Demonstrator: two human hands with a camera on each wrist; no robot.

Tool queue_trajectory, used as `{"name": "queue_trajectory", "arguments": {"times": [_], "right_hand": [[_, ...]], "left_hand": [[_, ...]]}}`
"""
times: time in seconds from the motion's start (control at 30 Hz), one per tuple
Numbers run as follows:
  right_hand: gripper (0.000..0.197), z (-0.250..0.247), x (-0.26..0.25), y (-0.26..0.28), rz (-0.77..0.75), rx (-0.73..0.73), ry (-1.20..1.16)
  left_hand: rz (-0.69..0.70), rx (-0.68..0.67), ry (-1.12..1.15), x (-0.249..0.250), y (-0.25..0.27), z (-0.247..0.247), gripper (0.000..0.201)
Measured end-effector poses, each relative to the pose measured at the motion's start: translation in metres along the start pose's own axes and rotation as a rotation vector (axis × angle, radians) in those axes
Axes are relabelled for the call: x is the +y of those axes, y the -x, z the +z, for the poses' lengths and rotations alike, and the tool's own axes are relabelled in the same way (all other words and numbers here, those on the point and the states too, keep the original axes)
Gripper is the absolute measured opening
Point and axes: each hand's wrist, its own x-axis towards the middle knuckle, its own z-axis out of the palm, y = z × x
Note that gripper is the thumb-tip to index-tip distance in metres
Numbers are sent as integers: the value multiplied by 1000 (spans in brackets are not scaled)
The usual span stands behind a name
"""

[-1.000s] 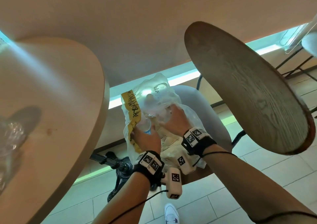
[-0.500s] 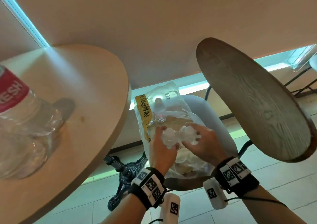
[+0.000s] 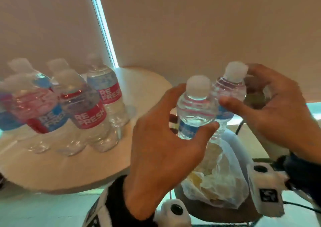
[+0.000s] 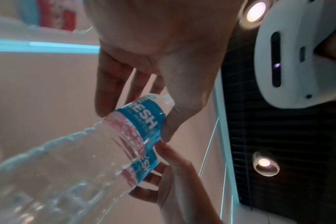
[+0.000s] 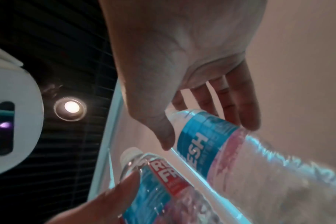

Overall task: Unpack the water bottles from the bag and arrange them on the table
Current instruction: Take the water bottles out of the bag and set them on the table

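Both held bottles [image 3: 196, 112] upright, caps up

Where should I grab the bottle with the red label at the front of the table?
Grab the front red-label bottle around its labelled middle, coming from the right, the open table side. Other bottles crowd its left and back, and its rounded top looks harder to hold.

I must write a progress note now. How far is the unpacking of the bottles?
Done: a group of bottles already stands on the round table. In hand: the left hand grips one bottle and the right hand grips a second bottle, both lifted above the bag. Left: setting these two on the table; whether the crumpled bag holds more cannot be seen.
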Motion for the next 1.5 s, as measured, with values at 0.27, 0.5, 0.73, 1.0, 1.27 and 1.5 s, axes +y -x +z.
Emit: {"name": "queue_trajectory", "arguments": {"times": [0.27,0.5,0.73,1.0,1.27,1.5], "right_hand": [[43,56,-34,-82,-150,-191,-140],[44,110,-26,-103,-88,-349,-170],[42,132,-20,-109,-80,-377,-196],[43,133,-18,-107,-57,-360,-178],[49,110,-3,-96,17,-241,-134],[11,71,88,-30,263,-69,-129]], "left_hand": [[-41,148,-293,4,-21,-63,54],[-103,216,-474,-21,-33,-67,50],[-107,229,-528,-30,-35,-57,56],[-169,259,-723,-26,-29,-54,77],[-174,299,-814,-9,-20,-58,86],[315,144,-377,-18,28,-25,26]]}}
